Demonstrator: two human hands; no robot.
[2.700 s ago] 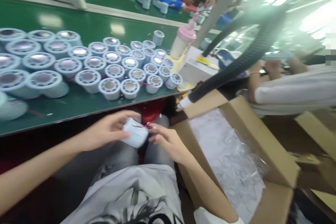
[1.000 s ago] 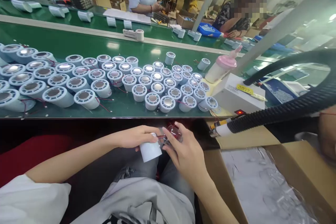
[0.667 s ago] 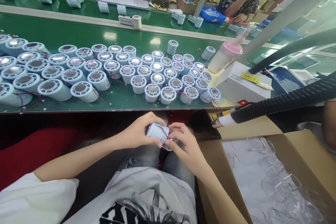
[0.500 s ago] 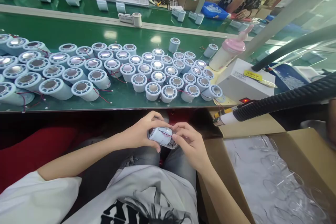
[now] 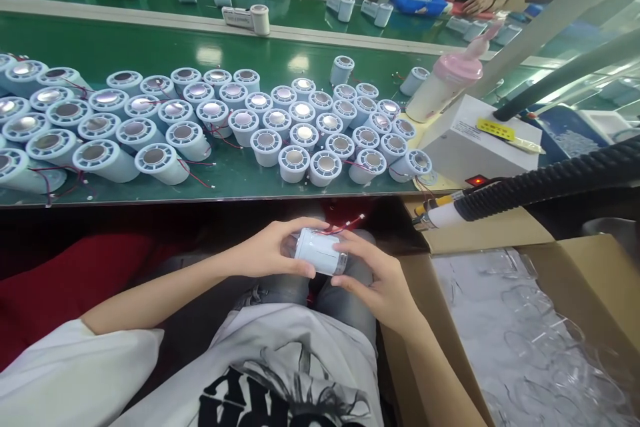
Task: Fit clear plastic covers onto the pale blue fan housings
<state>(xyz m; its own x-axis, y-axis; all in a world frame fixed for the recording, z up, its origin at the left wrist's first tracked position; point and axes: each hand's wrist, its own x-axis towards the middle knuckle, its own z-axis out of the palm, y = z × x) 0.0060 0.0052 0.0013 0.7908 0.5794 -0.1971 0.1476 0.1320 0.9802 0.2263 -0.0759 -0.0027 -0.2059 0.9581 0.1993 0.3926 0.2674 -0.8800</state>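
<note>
A pale blue cylinder housing with a clear end cap and a red wire lies on its side over my lap, below the table edge. My left hand grips its left end. My right hand holds its right end, fingers around the clear cap. The red wire sticks out up and to the right, ending in a small connector.
Several matching housings stand in rows on the green table. A pink-lidded bottle, a white box and a black hose with a nozzle sit at right. An open carton of clear parts stands beside my right knee. Other people work across the belt.
The clear cap in my right hand has been brought onto the housing's end. Both hands now hold the housing sideways, and the wire has sprung out to the upper right.
</note>
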